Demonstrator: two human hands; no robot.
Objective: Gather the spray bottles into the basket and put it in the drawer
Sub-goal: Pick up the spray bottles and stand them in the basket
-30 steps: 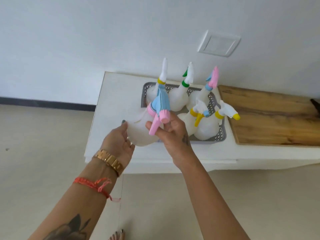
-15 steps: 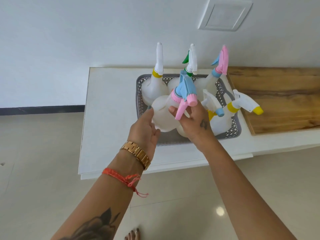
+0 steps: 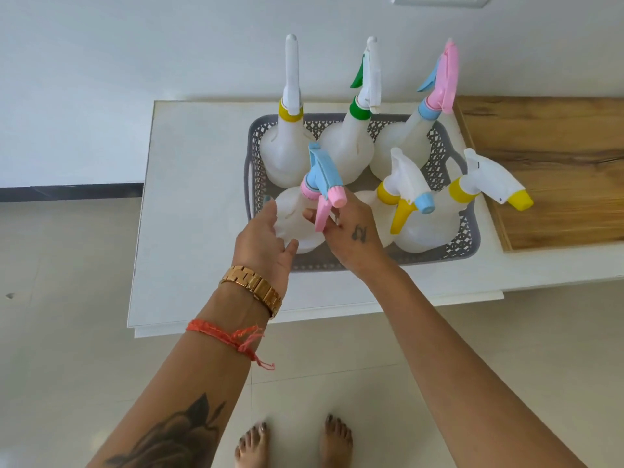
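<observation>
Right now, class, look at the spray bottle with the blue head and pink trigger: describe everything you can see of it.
The spray bottle has a round, translucent white body that looks like plastic, a pink collar, a light blue spray head, a pink nozzle and a pink trigger. It stands roughly upright at the front left corner of the grey lattice basket, nozzle pointing towards the camera. The left hand touches its body with straight fingers; the right hand holds it near the trigger.

Both hands steady a bottle in the basket.
</observation>
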